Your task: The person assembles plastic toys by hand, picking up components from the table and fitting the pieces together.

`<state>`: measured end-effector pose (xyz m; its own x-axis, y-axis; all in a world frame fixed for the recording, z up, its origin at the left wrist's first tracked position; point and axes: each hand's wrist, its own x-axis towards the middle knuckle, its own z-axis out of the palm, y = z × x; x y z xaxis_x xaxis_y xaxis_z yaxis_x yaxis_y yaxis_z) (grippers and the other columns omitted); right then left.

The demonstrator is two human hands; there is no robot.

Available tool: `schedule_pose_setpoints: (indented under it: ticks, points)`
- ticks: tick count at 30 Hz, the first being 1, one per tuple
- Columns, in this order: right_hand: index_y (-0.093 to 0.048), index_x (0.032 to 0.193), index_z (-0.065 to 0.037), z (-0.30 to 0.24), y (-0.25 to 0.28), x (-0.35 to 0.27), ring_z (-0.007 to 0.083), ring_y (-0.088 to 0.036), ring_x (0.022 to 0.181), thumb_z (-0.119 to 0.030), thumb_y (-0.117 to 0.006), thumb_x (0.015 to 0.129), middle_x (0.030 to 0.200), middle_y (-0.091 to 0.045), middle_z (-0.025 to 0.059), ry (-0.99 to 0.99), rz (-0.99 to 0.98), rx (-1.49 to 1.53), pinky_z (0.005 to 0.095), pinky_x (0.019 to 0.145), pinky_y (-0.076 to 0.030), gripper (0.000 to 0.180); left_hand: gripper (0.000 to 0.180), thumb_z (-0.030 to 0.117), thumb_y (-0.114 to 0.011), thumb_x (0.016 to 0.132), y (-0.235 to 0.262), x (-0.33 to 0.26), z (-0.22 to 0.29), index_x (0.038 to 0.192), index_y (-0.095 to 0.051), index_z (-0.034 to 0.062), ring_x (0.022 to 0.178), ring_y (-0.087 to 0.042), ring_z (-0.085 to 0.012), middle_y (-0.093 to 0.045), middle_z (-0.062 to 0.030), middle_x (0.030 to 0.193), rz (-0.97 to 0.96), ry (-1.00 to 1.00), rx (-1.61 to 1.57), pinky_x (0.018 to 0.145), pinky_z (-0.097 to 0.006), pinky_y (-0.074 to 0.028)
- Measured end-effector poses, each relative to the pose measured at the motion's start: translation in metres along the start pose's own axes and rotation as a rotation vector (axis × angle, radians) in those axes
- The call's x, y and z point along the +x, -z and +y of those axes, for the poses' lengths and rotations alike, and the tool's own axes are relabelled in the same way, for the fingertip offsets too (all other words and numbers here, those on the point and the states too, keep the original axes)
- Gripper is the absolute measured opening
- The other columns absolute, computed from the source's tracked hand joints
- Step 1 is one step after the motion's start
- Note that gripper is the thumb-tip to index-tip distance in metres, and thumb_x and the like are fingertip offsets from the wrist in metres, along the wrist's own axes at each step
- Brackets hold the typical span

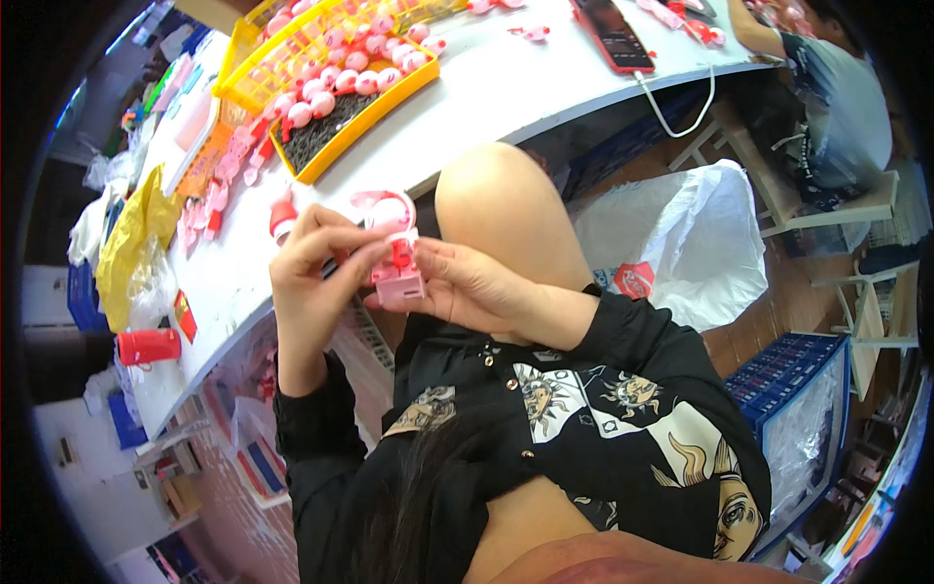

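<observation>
Both hands are closed on a small pink plastic toy (400, 286) above my lap, at the table's near edge. It has a boxy base with a dark slot, a red part in the middle and a round pale pink top. My right hand (477, 284) grips the base from the right, thumb along its side. Opposite it, my left hand (326, 255) pinches at the toy's red part; the fingertips partly hide what they press. A red-and-pink piece (283, 218) stands on the table just beyond my left hand.
A yellow basket (365, 121) with pink balls and small black parts sits on the white table (486, 83). Pink pieces (233, 156) lie left of it. A phone (615, 37) with a white cable is farther right. A white bag (715, 248) and another person (842, 107) are right.
</observation>
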<state>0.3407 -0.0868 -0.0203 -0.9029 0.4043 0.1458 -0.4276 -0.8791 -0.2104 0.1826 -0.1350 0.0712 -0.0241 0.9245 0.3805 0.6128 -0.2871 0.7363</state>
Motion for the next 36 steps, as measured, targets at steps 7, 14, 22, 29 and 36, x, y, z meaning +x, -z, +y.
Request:
schedule_pose_setpoints:
  ticks: [7, 14, 22, 29, 36]
  points:
    - [-0.039, 0.13, 0.002, -0.005, 0.0, 0.0, 0.0364, -0.052, 0.116, -0.023, -0.05, 0.096, 0.123, -0.052, 0.0218, -0.024, -0.02, -0.05, 0.0381, 0.098, -0.047, 0.044, 0.017, -0.006, -0.072, 0.071, 0.007, 0.002, -0.011, 0.087, -0.071, -0.0012, 0.077, -0.051, -0.0115, -0.057, -0.0023, 0.078, 0.089, -0.05, -0.065, 0.068, -0.024, -0.039]
    - [-0.041, 0.128, 0.001, -0.003, 0.003, -0.002, 0.0349, -0.053, 0.115, -0.023, -0.051, 0.096, 0.12, -0.053, 0.0167, 0.008, 0.003, -0.044, 0.0392, 0.099, -0.046, 0.042, 0.021, -0.002, -0.075, 0.067, -0.003, 0.005, -0.013, 0.087, -0.072, 0.0027, 0.076, -0.05, -0.0102, -0.053, -0.0012, 0.077, -0.014, -0.107, -0.036, 0.065, -0.022, -0.038]
    - [-0.044, 0.123, 0.001, 0.0, 0.006, -0.002, 0.0258, -0.057, 0.109, -0.024, -0.053, 0.094, 0.119, -0.054, 0.0139, -0.005, 0.001, 0.001, 0.0421, 0.1, -0.046, 0.04, 0.024, -0.005, -0.075, 0.064, -0.006, 0.007, -0.018, 0.087, -0.073, 0.0029, 0.073, -0.048, -0.0116, -0.05, -0.0014, 0.074, -0.113, -0.067, -0.014, 0.064, -0.023, -0.038]
    - [-0.044, 0.123, 0.002, -0.003, 0.001, -0.003, 0.0282, -0.055, 0.114, -0.029, -0.051, 0.095, 0.12, -0.054, 0.015, -0.016, -0.018, -0.007, 0.0395, 0.099, -0.047, 0.043, 0.023, -0.003, -0.077, 0.064, -0.007, 0.008, -0.025, 0.085, -0.072, 0.0024, 0.073, -0.046, -0.012, -0.048, -0.001, 0.073, -0.116, -0.061, -0.059, 0.064, -0.024, -0.035]
    - [-0.044, 0.124, 0.002, -0.004, 0.002, -0.002, 0.0286, -0.055, 0.112, -0.033, -0.048, 0.096, 0.122, -0.053, 0.0162, -0.02, -0.013, -0.045, 0.0388, 0.097, -0.048, 0.045, 0.024, 0.002, -0.074, 0.068, 0.0, 0.009, -0.022, 0.092, -0.073, 0.0069, 0.073, -0.045, -0.0146, -0.044, -0.0027, 0.075, -0.168, -0.122, 0.092, 0.063, -0.026, -0.035]
